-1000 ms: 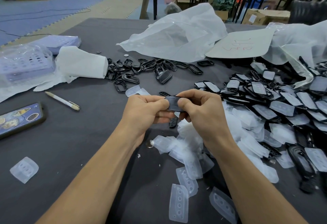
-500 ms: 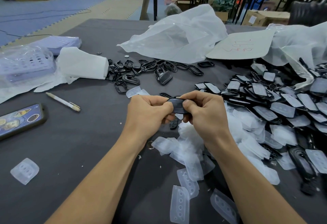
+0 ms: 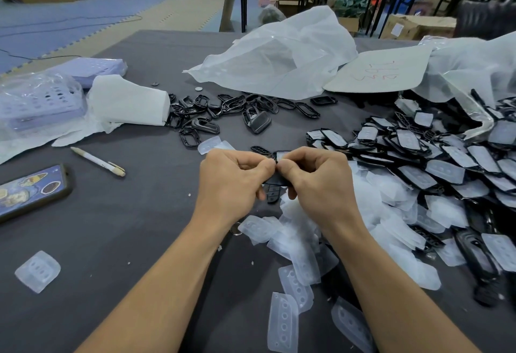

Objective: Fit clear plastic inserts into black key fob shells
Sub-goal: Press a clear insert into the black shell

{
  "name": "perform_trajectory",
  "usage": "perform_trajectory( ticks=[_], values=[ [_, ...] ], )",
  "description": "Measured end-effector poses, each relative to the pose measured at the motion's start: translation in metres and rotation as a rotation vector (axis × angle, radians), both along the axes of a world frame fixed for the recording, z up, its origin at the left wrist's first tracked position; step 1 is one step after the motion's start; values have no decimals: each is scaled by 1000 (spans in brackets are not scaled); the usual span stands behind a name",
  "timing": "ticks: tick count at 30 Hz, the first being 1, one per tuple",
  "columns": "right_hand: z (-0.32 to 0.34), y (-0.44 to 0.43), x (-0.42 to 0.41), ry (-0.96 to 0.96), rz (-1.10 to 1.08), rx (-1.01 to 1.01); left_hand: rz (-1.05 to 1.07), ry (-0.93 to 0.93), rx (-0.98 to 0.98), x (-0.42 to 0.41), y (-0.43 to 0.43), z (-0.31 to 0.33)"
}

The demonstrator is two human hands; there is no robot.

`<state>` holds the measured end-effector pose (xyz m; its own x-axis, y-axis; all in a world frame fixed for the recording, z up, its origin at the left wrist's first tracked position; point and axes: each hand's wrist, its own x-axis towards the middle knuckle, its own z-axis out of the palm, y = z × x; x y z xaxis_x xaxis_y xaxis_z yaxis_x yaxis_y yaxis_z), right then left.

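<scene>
Over the middle of the dark surface [image 3: 125,227], just above a heap of clear inserts [image 3: 296,241], I hold one black key fob shell [image 3: 277,179]. My left hand [image 3: 234,182] and right hand [image 3: 315,182] both pinch it, thumbs tip to tip on top, fingers curled under. The shell is mostly hidden, so I can't tell how its insert sits. To the right is a pile of fitted shells [image 3: 418,157]. Farther back are loose black frames [image 3: 223,112], then a plastic bag [image 3: 273,59]. On the left lie a pen [image 3: 97,161], a phone [image 3: 30,190] and a lone insert [image 3: 37,271].
</scene>
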<state>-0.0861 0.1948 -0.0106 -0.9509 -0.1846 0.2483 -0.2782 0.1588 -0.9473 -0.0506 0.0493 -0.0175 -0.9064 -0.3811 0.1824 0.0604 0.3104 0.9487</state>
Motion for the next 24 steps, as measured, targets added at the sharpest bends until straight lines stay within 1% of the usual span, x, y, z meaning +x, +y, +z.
perform_trajectory(
  ticks=[5, 14, 16, 19, 20, 22, 24],
  values=[
    [-2, -2, -4, -12, -13, 14, -34, -31, 92, -3, -1, 0],
    [0, 1, -5, 31, -6, 37, -89, -78, 193, -2, 0, 2],
    [1, 0, -4, -29, 26, -36, -60, -53, 217, -1, 1, 3],
    [4, 1, -3, -194, 72, -247, -25, -32, 247, -2, 1, 5],
    [5, 2, -3, -220, 85, -276, -11, -27, 261, -3, 1, 5],
    [5, 2, -2, -203, 104, -242, 23, -17, 284, -4, 0, 4],
    [3, 2, -1, -132, 110, -137, 39, -16, 292, -4, -1, 4]
  ],
)
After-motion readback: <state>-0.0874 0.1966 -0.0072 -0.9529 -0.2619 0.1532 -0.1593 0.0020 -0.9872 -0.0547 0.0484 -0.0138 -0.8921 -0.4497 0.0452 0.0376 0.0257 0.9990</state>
